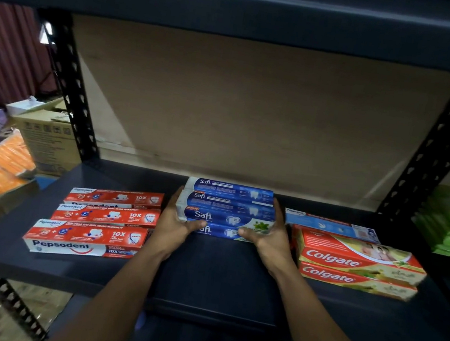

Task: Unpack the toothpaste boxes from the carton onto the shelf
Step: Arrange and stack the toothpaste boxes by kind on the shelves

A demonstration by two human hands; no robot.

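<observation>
Head view: at the middle of the dark shelf point(204, 276), the left hand point(174, 228) and right hand point(270, 238) are holding a stack of blue Safi boxes point(229, 208), each grip curling round one end. At nine o'clock, three red Pepsodent boxes point(102, 220) reading "10X" are lying flat. At three o'clock, two Colgate boxes point(357, 263) are sitting stacked. A brown carton point(47, 141) is standing at ten o'clock.
</observation>
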